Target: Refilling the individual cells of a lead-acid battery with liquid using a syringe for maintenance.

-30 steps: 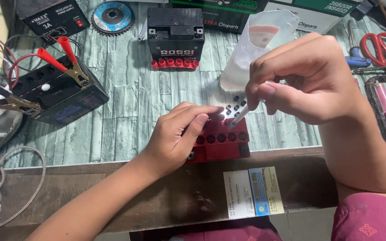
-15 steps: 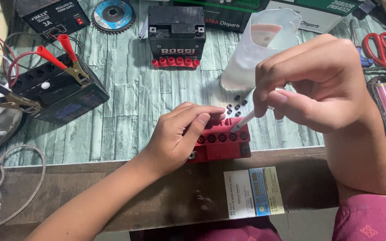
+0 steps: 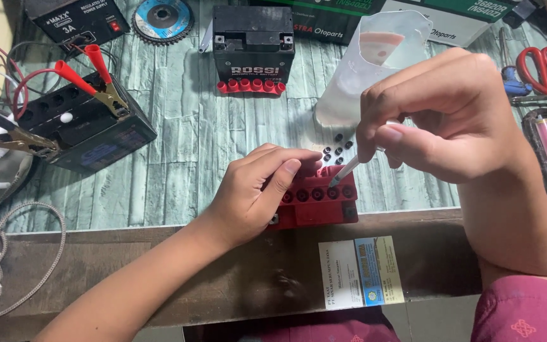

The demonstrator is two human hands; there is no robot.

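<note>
A desk covered in pale green, wood-plank patterned sheet carries the work, its brown wooden edge running along the near side. The left hand lies flat-fingered on the top of a small red battery, fingers together and pressing on it rather than wrapped around it, holding it against the desk edge. The right hand hangs just above and to the right of the battery, fingers pinched shut on a thin clear dropper. The dropper's long axis slants down and to the left from that hand, its tip at one of the round filler holes in the row along the battery's top. Just beyond the tip lie small black caps, loose on the desk. Behind the right hand a translucent plastic bottle stands tilted. Further off from the left hand sits a black battery with red clips, matte and boxy; red scissors lie beyond the right hand.
</note>
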